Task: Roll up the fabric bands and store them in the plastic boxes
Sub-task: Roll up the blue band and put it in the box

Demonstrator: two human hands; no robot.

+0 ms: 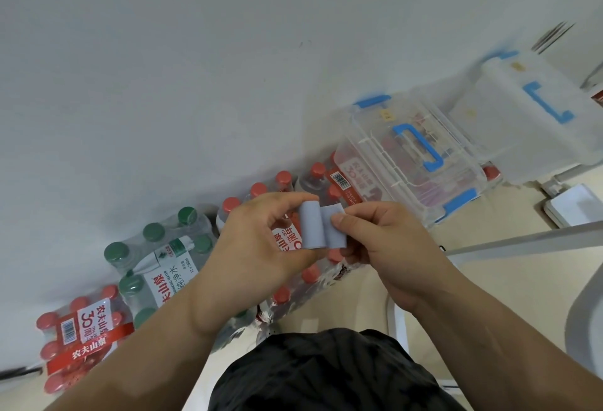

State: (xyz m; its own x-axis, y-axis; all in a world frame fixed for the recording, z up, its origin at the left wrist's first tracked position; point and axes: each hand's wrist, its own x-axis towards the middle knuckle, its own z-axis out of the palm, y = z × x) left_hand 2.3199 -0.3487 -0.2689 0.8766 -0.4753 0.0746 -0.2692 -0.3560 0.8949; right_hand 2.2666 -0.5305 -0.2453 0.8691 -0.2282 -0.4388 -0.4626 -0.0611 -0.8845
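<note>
Holds a grey-blue band (315, 226) in mid-air above the packs (163, 267) of bottles, partly rolled (roll left, flap right). Grips the roll with the left hand (261, 237), fingers curled round it; pinches the flap with the right hand (388, 247), thumb on top. Well apart, up right: near box (414, 156), lid on, and a blurred far box (538, 107).

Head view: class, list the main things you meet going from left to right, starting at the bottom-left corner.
Red-capped bottle pack → green-capped bottle pack → left hand → grey fabric band → right hand → clear plastic box with blue handle → blurred second plastic box.
</note>
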